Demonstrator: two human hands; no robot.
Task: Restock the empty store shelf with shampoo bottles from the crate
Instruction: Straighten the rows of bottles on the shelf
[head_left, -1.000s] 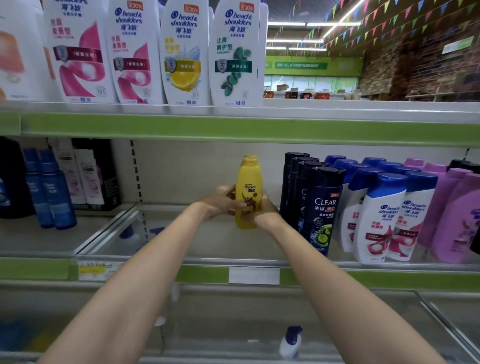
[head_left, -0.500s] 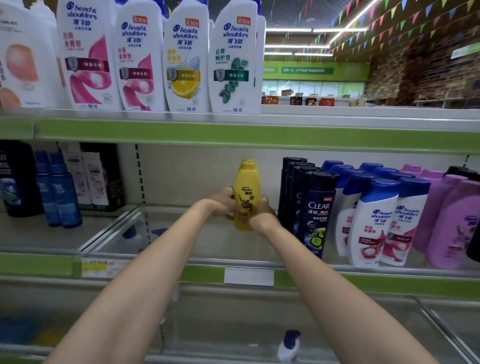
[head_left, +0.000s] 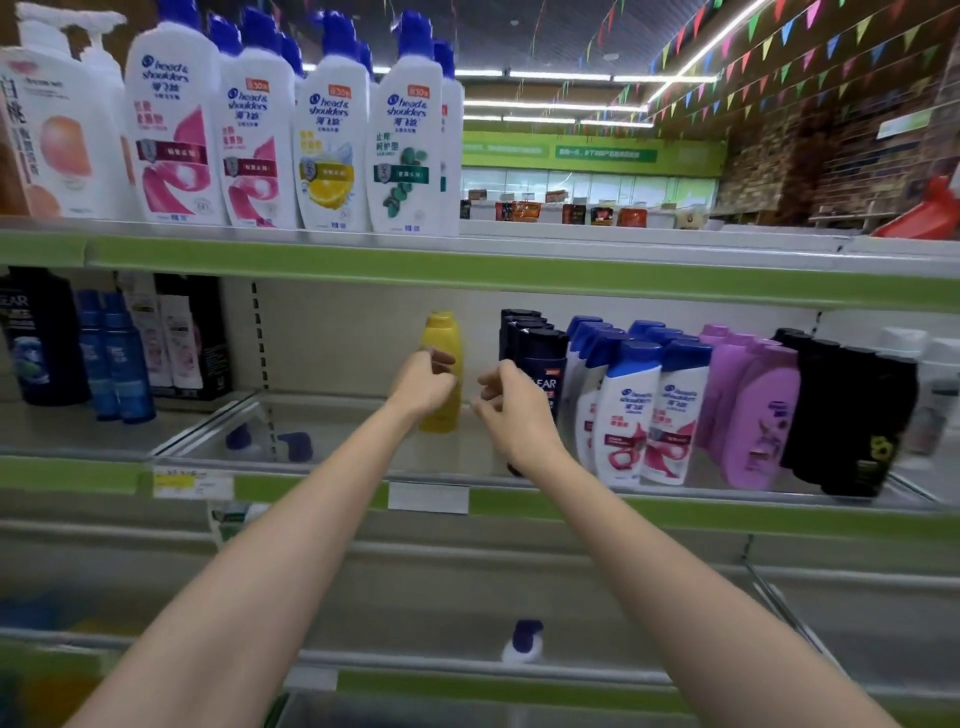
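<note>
A: Where's the yellow shampoo bottle (head_left: 441, 374)?

B: Upright on the middle shelf (head_left: 332, 441), towards the back, alone in the bare stretch. Just right of it, a row of dark Clear bottles (head_left: 535, 358).

A: And the hands?

B: Both out in front of it, arms reaching in from below. Left hand (head_left: 423, 384) overlaps the bottle's left side at mid-height. Fingers loosely curled, not wrapped round the body. Whether the fingertips touch the plastic, cannot tell; frame is blurred there.

A: Right hand?

B: Right hand (head_left: 511, 405) is off the bottle, a clear gap between them. It sits between the yellow bottle and the Clear bottles, partly covering the front Clear label. Fingers loosely bent, thumb and forefinger near each other, holding nothing.

A: So the bottle stands on its own?

B: Looks so. Its cap and right edge show free above and beside the left hand; its base rests on the shelf.

A: Neighbours further along?

B: Past the Clear row: white Head & Shoulders bottles with blue caps (head_left: 644, 410), then purple bottles (head_left: 748, 410), then black bottles (head_left: 841, 415). On the upper shelf (head_left: 623, 249), large white Head & Shoulders bottles (head_left: 332, 140). At the middle level's far left, blue bottles (head_left: 114, 358).

A: Below?

B: A lower shelf, with one blue-capped bottle (head_left: 524, 642) lying there.
</note>
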